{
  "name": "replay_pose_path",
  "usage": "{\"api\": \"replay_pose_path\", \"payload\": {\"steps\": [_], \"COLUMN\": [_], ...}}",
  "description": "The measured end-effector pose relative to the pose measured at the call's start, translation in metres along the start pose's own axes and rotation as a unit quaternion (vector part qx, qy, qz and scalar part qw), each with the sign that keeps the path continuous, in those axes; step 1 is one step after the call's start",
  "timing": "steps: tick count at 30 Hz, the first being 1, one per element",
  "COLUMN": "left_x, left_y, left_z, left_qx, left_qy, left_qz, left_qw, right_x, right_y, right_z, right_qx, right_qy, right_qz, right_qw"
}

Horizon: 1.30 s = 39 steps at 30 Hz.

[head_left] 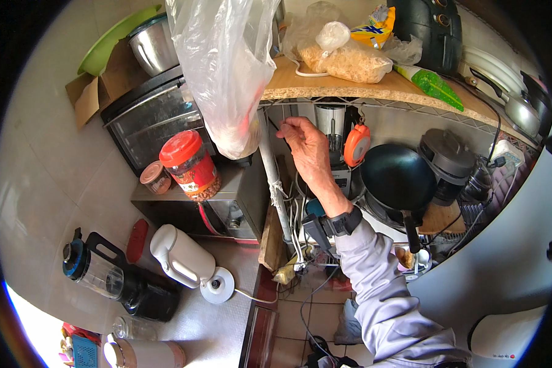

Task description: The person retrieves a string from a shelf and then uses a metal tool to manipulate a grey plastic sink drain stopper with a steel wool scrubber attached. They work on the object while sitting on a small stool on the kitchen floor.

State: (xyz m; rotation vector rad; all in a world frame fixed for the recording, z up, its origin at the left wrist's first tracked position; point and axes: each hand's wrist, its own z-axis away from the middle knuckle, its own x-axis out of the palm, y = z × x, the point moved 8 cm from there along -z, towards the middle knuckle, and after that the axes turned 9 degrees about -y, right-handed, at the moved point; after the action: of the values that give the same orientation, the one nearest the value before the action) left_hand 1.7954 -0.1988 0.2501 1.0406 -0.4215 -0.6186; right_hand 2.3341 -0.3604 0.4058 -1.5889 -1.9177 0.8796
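My right hand (306, 147), with a black band (345, 222) on the wrist, is raised beside a pale upright pole (270, 184). Its fingers are curled together near a thin dark item, too small to make out. Just left of it hangs a translucent plastic bag (221, 92). Behind and right of the hand are a blender (330, 129) and a hanging orange round object (357, 146). My left hand is not in view.
A wooden shelf (365, 91) holds bagged food (349, 64). Below it are a wok (398, 178) and cables. At left, a toaster oven (129, 122) and red-lidded jar (190, 175) stand above a steel counter (224, 319) bearing a white kettle (184, 257) and black blender (147, 294).
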Motion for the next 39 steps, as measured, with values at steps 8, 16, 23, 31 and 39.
{"api": "replay_pose_path", "payload": {"steps": [8,16,23,31,39], "left_x": [-0.014,-0.023,-0.028,-0.035,-0.037], "left_y": [-0.006,-0.012,-0.014,-0.017,-0.016], "left_z": [0.003,0.006,0.006,0.005,0.004], "left_qx": [-0.005,-0.01,-0.018,-0.025,-0.03], "left_qy": [0.01,0.026,0.041,0.057,0.066], "left_qz": [0.012,0.021,0.027,0.035,0.04], "left_qw": [1.0,0.999,0.999,0.997,0.997], "right_x": [0.008,0.026,0.029,0.011,0.044], "right_y": [0.051,0.092,0.095,0.08,0.053], "right_z": [0.044,0.088,0.091,0.095,0.09], "right_qx": [0.1,0.12,0.072,0.049,-0.083], "right_qy": [-0.064,-0.143,-0.074,-0.004,-0.011], "right_qz": [0.109,0.18,0.184,0.164,0.322], "right_qw": [0.987,0.966,0.977,0.985,0.943]}}
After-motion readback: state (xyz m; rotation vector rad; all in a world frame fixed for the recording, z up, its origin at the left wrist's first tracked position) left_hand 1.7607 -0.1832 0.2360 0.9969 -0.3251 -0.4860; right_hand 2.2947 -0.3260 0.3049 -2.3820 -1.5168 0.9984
